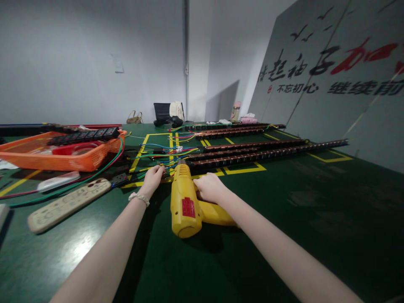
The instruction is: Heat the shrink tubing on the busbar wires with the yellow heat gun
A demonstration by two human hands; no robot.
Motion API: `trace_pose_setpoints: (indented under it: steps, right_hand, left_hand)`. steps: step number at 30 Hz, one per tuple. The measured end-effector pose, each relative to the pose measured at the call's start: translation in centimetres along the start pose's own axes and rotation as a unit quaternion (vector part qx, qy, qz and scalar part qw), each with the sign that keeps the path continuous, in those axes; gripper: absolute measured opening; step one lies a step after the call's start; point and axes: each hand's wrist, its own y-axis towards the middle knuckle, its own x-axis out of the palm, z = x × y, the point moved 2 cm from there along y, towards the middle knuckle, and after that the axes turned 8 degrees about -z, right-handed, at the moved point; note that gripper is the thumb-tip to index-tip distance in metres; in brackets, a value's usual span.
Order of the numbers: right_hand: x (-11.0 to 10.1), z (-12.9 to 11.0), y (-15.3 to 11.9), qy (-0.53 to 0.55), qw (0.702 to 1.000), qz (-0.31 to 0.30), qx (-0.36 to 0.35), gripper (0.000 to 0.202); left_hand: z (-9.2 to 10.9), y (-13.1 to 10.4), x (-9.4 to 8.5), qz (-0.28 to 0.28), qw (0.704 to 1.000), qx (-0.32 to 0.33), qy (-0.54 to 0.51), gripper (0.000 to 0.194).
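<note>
A yellow heat gun [184,202] with a red label lies on its side on the green table, nozzle pointing away from me. Its handle runs to the right beneath my forearm. My right hand [210,188] is closed against the gun where barrel and handle meet, with the fingertips partly hidden behind the body. To the left of the nozzle, my left hand [154,179] has its fingers pinched together at the thin coloured wires [160,162]. Those wires come from long dark strips with copper-coloured rails [246,155]. What exactly the left fingertips hold is too small to make out.
An orange basket [91,162] holding black socket strips stands at left. Nearer lie a beige power strip [71,206], a white object [58,182] and a green cable [94,177]. Yellow tape [246,169] marks the table. More strips and a pink tissue pack [248,119] lie farther back.
</note>
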Motion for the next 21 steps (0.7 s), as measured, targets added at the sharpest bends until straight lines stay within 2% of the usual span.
trace_pose_setpoints:
  steps: [10,21]
  right_hand:
    - [-0.47,-0.21,0.06,-0.001,1.0,0.003,0.009,0.021]
    - [-0.56,-0.38,0.3,-0.012,1.0,0.002,0.006,0.022]
  left_hand:
    - [-0.45,0.23,0.07,-0.008,1.0,-0.004,-0.03,0.035]
    - [-0.65,0.34,0.02,0.001,1.0,0.001,-0.015,0.035]
